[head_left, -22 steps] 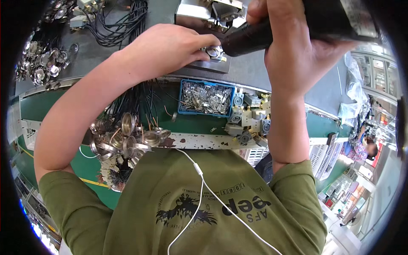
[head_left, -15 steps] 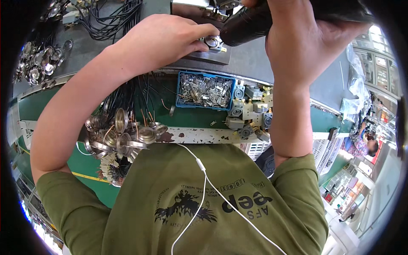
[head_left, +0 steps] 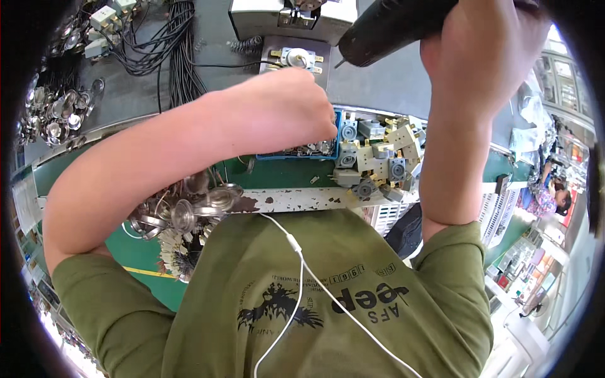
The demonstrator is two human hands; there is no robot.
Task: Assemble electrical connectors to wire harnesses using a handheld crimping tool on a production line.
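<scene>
My left hand [head_left: 299,107] is curled over the blue tray [head_left: 338,120] of small metal pieces; its fingertips are hidden beneath it, so what they hold does not show. In my right hand [head_left: 482,50] is a black power screwdriver [head_left: 394,28], its thin bit pointing down and left. Just beyond my left hand, a switch-like part [head_left: 296,58] with a round white centre and brass terminals rests on a metal block [head_left: 320,80]. A black wire [head_left: 227,65] runs to it from the left.
Grey parts with brass terminals [head_left: 372,157] are heaped right of the tray. Round metal caps on wires [head_left: 183,211] hang at the bench's near edge; more caps [head_left: 60,113] lie far left. Behind the block stands a metal fixture [head_left: 258,19]. Another person [head_left: 554,198] is at far right.
My left hand has let go of the part on the block and come nearer, over the blue tray. The screwdriver and my right hand have shifted slightly right.
</scene>
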